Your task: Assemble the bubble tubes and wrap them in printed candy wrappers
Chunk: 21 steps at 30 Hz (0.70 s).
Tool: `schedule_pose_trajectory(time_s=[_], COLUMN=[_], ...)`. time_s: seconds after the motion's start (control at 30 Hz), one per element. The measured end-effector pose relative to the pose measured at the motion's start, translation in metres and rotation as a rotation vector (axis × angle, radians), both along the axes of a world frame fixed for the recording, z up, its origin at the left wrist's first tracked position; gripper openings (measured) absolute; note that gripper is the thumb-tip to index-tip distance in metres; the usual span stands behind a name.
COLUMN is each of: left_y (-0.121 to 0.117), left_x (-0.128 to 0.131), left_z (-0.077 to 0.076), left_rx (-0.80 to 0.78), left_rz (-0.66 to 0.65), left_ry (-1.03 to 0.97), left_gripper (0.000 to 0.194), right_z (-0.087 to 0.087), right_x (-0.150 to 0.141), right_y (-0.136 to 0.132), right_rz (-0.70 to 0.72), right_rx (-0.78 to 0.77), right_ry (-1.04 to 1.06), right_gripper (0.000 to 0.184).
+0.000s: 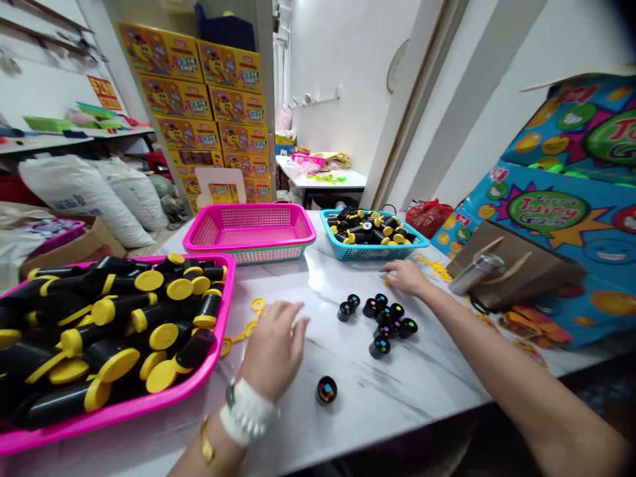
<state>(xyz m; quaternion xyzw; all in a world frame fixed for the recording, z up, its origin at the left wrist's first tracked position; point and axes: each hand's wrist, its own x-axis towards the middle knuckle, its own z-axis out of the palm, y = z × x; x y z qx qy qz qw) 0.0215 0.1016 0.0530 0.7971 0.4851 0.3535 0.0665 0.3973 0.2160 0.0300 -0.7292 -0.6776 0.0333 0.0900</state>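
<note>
Blurry and cut-off bits
The near left pink basket (229, 291) gets cut off at the side. The left hand (274, 348) looks blurry. Anything the right hand (405, 276) holds is too small to tell.

I watch through one head-worn camera, looking forward and down over the marble-patterned table (422, 387). It sits close: the left hand (275, 348) looms in the lower foreground, the right hand (405, 275) farther out. My view spreads wide, from the pink basket (124, 418), cut by the left edge, to blue cartons (551, 205) at right, with the white wall (342, 53) beyond.
</note>
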Motion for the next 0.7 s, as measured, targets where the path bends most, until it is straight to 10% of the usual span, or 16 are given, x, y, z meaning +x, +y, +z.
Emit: schedule_pose_trajectory(time_s=[0.13,0.3,0.7], left_y=[0.082,0.149,0.186], left_x=[0.024,0.039,0.044], left_z=[0.024,0.011,-0.026], left_rx=[-0.239,-0.399,-0.466], left_rz=[0.251,0.325,0.456], left_ry=[0.247,0.341,0.429], left_gripper=[0.031,0.026,0.030], right_z=[0.009,0.009,-0.016], right_x=[-0.010,-0.012,-0.024], right_y=[0.042,0.065,0.066], right_rz=[-0.026,-0.061,-0.033], right_rx=[0.001,-0.022,-0.060], right_ry=[-0.067,-0.121,-0.213], right_gripper=[0.028,0.029,0.029])
